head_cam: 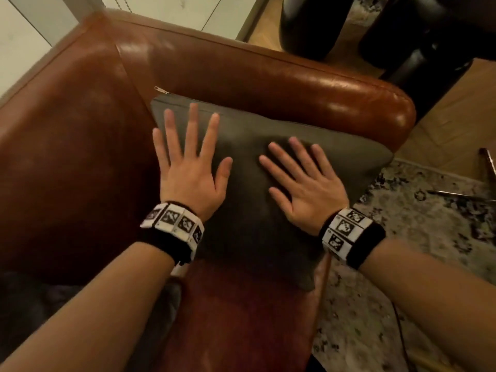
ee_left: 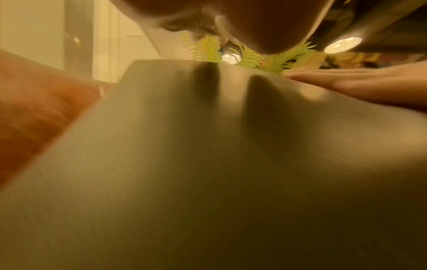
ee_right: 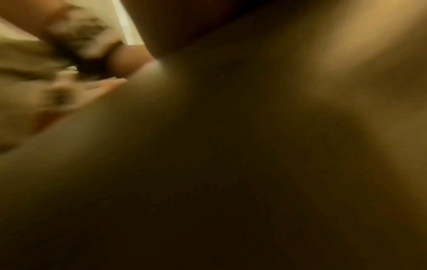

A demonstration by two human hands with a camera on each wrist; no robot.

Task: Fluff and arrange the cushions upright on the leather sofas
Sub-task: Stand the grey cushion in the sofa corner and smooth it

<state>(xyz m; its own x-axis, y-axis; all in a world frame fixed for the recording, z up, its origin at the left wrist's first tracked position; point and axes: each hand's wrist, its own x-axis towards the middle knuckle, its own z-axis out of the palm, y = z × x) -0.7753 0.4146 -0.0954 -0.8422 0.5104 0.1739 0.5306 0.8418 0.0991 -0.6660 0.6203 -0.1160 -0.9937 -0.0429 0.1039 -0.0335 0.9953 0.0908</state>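
Observation:
A dark olive-grey cushion (head_cam: 252,210) lies on the brown leather sofa (head_cam: 80,135), leaning against its armrest (head_cam: 268,76), with a zip pull (head_cam: 159,89) at its far left corner. My left hand (head_cam: 192,157) lies flat on the cushion's left part, fingers spread and straight. My right hand (head_cam: 303,178) presses flat on the cushion's middle, where the fabric dents. In the left wrist view the cushion (ee_left: 208,173) fills the frame, with the right hand (ee_left: 358,84) flat on it at the right. The right wrist view is dark and blurred, showing mostly the cushion (ee_right: 208,164).
A patterned rug (head_cam: 416,237) covers the floor right of the sofa, on wooden flooring (head_cam: 456,108). Dark rounded leather furniture (head_cam: 402,30) stands beyond the armrest. Thin metal legs (head_cam: 485,162) show at the right edge. A pale wall (head_cam: 26,36) is behind the sofa.

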